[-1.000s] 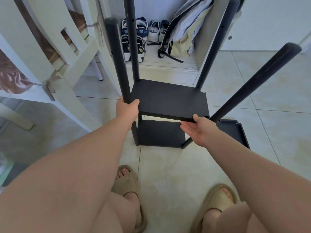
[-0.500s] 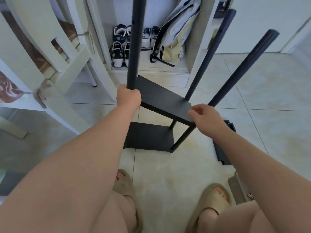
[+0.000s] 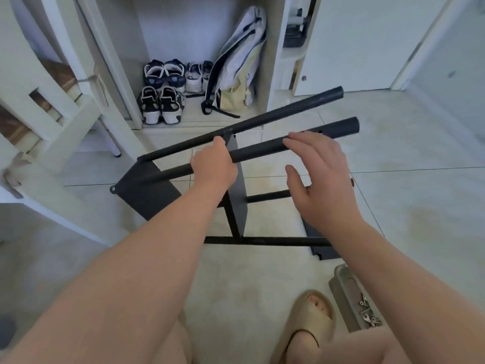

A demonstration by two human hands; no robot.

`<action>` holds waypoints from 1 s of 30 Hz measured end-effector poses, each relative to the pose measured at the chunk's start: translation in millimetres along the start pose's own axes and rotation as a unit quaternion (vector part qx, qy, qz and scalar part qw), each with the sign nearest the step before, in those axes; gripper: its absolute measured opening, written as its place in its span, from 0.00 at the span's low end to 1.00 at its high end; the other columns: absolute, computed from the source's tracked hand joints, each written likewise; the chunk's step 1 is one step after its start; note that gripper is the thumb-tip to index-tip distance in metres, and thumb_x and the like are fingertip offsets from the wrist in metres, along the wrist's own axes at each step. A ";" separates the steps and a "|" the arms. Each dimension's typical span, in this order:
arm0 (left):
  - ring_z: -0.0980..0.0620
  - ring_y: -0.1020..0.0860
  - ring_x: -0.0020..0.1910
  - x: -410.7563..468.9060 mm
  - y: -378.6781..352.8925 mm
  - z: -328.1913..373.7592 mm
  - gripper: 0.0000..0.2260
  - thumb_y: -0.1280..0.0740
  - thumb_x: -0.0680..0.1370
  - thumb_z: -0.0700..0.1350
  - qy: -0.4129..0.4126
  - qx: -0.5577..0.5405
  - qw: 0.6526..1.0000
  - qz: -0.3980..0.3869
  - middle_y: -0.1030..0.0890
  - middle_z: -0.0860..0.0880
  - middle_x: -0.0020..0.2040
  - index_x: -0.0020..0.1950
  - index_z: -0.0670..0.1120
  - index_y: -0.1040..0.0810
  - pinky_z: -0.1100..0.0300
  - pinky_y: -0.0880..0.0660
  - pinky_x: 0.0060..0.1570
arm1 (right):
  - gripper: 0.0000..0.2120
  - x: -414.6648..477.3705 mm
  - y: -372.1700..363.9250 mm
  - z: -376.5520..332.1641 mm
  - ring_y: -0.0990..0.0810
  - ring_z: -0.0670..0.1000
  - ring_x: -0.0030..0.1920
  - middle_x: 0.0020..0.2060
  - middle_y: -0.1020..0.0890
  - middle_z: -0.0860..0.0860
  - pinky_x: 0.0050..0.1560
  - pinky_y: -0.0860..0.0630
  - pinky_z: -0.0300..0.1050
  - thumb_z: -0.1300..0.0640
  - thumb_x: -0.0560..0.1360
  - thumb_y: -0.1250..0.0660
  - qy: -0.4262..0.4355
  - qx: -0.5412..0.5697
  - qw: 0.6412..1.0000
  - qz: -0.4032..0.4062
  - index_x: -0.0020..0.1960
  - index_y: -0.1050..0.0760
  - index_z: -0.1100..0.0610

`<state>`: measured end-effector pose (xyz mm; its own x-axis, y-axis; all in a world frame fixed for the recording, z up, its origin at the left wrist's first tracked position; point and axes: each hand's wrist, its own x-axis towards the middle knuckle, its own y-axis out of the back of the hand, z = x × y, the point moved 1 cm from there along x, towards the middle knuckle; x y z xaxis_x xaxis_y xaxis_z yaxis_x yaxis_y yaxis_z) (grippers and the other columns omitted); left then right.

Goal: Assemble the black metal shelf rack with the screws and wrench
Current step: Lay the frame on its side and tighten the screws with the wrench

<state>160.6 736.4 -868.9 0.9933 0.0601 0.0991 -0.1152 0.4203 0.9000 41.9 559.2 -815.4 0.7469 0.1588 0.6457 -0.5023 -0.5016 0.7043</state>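
Note:
The black metal shelf rack [image 3: 238, 198] lies tipped on its side on the tiled floor, its poles [image 3: 288, 109] pointing right. Two shelf panels are fixed to it, one [image 3: 147, 189] at the left end and one mid-way. My left hand [image 3: 214, 165] grips an upper pole just beside the middle panel. My right hand [image 3: 319, 174] is spread open, with its fingertips lying on the same pole further right and the thumb held apart below. A loose black shelf panel [image 3: 324, 252] lies on the floor under my right forearm. Screws and a wrench [image 3: 368, 312] sit in a grey tray [image 3: 341, 282].
White chairs [image 3: 52, 119] crowd the left side. An open cabinet at the back holds shoes [image 3: 161, 101] and a leaning backpack [image 3: 237, 74]. My sandalled foot [image 3: 312, 320] stands right beside the grey tray. A white door [image 3: 354, 43] is at the back right.
The rack has gone from standing upright to lying on its side, poles now pointing right. My right hand left the shelf's edge and opened over a pole. The left hand kept its grip.

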 end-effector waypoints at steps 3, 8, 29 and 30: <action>0.40 0.23 0.53 -4.2 -17.0 9.3 0.18 0.34 0.76 0.40 -0.018 0.023 1.000 -0.004 0.22 0.46 0.47 0.65 0.45 0.31 0.49 0.32 0.50 | 0.23 -2.0 -8.0 13.0 0.34 0.59 0.75 0.72 0.27 0.54 0.72 0.39 0.58 0.62 0.77 0.30 -0.045 -0.077 0.993 -0.074 0.71 0.26 0.58; 0.44 0.30 0.46 -5.5 -37.4 23.6 0.18 0.35 0.75 0.38 -0.032 0.054 0.998 -0.023 0.29 0.47 0.41 0.65 0.46 0.32 0.51 0.38 0.47 | 0.25 0.6 -27.3 36.9 0.36 0.56 0.76 0.73 0.28 0.49 0.77 0.57 0.58 0.53 0.79 0.33 -0.074 -0.227 0.952 -0.193 0.75 0.32 0.51; 0.49 0.26 0.59 43.6 -81.4 -1.3 0.16 0.29 0.77 0.54 0.170 -0.181 0.897 -0.366 0.22 0.48 0.59 0.59 0.45 0.22 0.52 0.36 0.56 | 0.11 -28.7 -79.7 113.0 0.28 0.56 0.59 0.56 0.26 0.51 0.71 0.42 0.68 0.54 0.81 0.34 -0.170 -0.230 0.901 -0.326 0.62 0.28 0.53; 0.50 0.27 0.58 47.8 -84.0 -1.7 0.11 0.29 0.78 0.51 0.168 -0.176 0.889 -0.388 0.21 0.48 0.57 0.53 0.46 0.22 0.53 0.37 0.57 | 0.11 -29.9 -81.6 114.8 0.29 0.56 0.59 0.57 0.27 0.51 0.70 0.40 0.68 0.54 0.80 0.33 -0.170 -0.229 0.900 -0.330 0.61 0.28 0.53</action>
<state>217.8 705.5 -940.5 0.7216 -0.1294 -0.6801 0.5485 0.7063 0.4476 110.6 497.7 -926.0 0.9994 -0.0155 -0.0304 0.0307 0.0226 0.9993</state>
